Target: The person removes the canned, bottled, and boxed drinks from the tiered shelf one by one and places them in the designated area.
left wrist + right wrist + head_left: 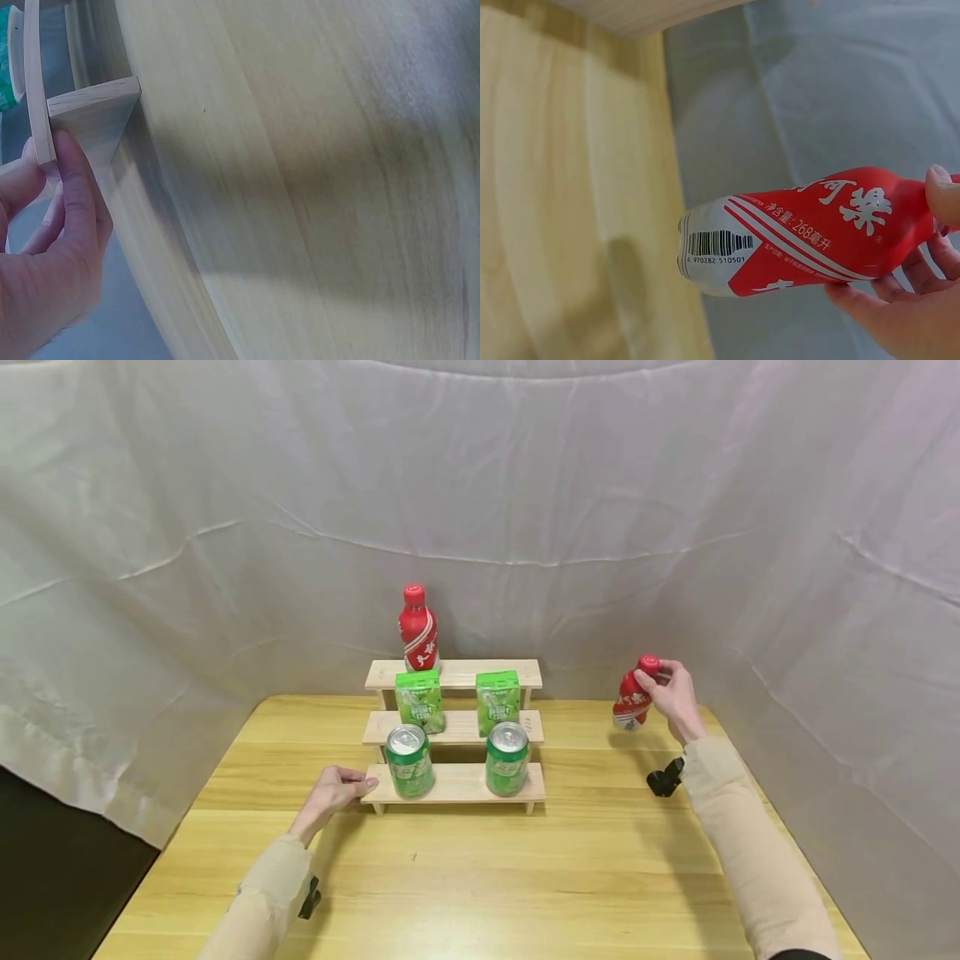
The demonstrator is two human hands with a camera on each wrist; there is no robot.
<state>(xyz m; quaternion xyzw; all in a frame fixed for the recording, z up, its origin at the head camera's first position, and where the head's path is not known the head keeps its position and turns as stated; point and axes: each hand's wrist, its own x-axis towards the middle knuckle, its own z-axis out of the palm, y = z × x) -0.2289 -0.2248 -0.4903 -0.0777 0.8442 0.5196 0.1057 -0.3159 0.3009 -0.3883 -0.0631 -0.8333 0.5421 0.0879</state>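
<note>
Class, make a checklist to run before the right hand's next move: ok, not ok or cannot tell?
1. Right hand grips the held bottle near its cap: ok.
2. Held bottle upright: not ok, it is tilted.
3. Cap sealed: cannot tell.
4. Left hand pinches the bottom step at its left end: ok.
5. Left can and right can upright on that step: ok.
6. Second bottle upright on the top step: ok.

Clock: 12 at far side, each step read from its own centre.
Table point(592, 885): yellowish wood, plank seams; stand point(459, 717) set toward 12.
Top step point(489, 672): one red bottle point(418, 633), upright, toward 9.
Middle step point(461, 732): green cartons, upright, at 9 point(421, 703) and 3 point(498, 704).
Bottom step point(459, 783): green cans, upright, at 9 point(410, 767) and 3 point(506, 763).
</note>
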